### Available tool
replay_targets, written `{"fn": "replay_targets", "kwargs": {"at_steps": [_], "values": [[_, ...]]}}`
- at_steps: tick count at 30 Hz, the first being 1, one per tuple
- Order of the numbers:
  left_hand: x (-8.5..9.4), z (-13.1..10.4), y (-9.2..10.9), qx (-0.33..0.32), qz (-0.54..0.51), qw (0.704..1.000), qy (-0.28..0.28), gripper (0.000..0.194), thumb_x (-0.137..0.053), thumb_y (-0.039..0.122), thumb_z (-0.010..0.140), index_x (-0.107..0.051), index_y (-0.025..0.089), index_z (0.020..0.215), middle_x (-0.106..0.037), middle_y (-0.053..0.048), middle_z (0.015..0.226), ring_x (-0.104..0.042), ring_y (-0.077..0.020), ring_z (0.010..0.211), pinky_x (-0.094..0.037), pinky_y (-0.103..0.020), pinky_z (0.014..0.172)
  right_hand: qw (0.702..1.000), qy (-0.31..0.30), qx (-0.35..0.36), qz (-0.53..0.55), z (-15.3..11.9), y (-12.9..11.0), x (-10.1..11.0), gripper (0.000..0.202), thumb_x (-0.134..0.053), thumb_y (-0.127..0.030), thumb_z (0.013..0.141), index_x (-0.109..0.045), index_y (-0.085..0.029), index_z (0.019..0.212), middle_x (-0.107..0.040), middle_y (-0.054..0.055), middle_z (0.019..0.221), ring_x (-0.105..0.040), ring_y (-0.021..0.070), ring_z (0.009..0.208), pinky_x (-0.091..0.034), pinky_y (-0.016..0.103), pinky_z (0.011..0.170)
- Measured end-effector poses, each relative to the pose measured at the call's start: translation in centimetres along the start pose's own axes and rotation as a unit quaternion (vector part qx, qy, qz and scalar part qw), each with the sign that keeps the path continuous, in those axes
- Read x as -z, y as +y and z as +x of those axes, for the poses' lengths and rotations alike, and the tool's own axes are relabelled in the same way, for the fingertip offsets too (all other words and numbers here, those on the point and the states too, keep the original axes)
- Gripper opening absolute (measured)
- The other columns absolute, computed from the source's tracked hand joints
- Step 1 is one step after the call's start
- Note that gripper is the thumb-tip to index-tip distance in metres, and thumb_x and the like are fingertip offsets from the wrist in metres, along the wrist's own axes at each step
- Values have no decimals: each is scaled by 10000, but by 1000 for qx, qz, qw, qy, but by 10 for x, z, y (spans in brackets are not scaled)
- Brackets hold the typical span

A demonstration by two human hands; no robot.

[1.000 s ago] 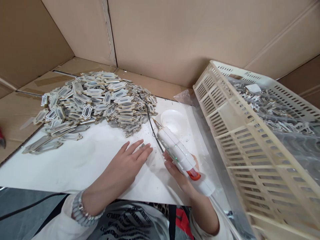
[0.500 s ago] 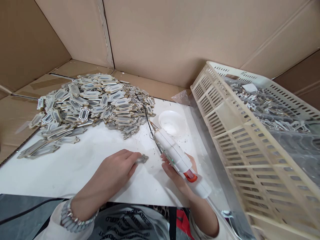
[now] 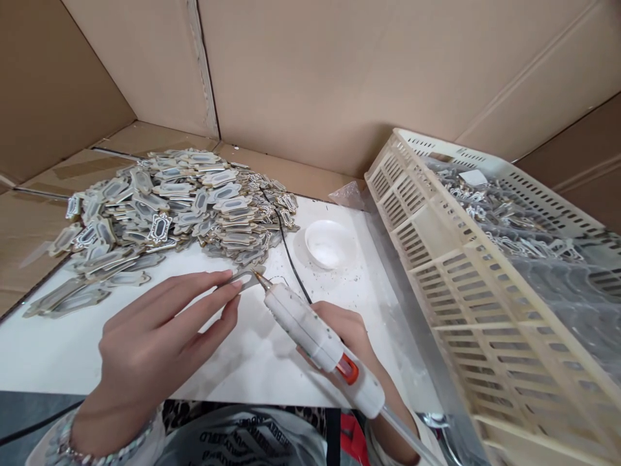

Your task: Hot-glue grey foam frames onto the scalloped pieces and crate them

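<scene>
A white glue gun point(image 3: 310, 327) with an orange-red window and a clear glue stick in its rear is gripped by my right hand point(image 3: 342, 327), which is partly hidden beneath it. Between thumb and fingers, my left hand point(image 3: 165, 333) pinches one end of a small grey frame-shaped plate point(image 3: 246, 278), raised over the white board. The gun's metal tip meets or nearly meets the plate's far end; contact I cannot tell. Just beyond lies a large heap of similar plates point(image 3: 169, 194), several showing white ornate borders.
A small white bowl point(image 3: 325, 243) stands right of the heap. The cream plastic crate point(image 3: 436, 272) on the right holds bagged metal pieces. A black cord point(image 3: 294, 262) runs across the white board point(image 3: 204, 382). Cardboard walls point(image 3: 310, 71) enclose the back.
My left hand has lifted the plate off the board and turned, showing more of it. The glue gun has moved left and toward me, bringing its tip to the plate.
</scene>
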State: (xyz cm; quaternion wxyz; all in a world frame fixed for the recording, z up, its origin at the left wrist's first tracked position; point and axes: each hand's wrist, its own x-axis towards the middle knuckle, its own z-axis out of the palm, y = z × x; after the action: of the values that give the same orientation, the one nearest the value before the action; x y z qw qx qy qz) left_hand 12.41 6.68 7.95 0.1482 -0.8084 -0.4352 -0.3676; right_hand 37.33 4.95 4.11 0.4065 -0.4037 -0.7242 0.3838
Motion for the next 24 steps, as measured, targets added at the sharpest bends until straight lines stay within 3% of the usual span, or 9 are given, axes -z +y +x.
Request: {"fn": "replay_targets", "kwargs": {"at_steps": [8,16,24], "values": [[3,1,0,23,13,1000,12,180,-676,160,908,-656,272,1047,-770,-4,994,-745,-192,847,-627,-347,773,999,-25,28,15,4,-1,0,67,-600,-168,822,-639,-221,812,-711,28,856,-663,165,746,-534,268,677],[7,0,4,45,23,999,-5,171,-652,174,938,-634,286,1067,-765,-5,1011,-741,-197,878,-632,-379,799,1000,-23,13,13,5,-4,0,93,-623,-147,796,-612,-231,757,-621,-11,728,-614,145,668,-512,245,653],[6,0,4,37,23,999,0,172,-657,172,938,-616,282,1063,-763,-13,998,-740,-199,869,-631,-385,777,1000,-29,8,-7,4,-3,0,69,-598,-162,795,-627,-221,775,-656,12,767,-625,159,689,-514,258,644]]}}
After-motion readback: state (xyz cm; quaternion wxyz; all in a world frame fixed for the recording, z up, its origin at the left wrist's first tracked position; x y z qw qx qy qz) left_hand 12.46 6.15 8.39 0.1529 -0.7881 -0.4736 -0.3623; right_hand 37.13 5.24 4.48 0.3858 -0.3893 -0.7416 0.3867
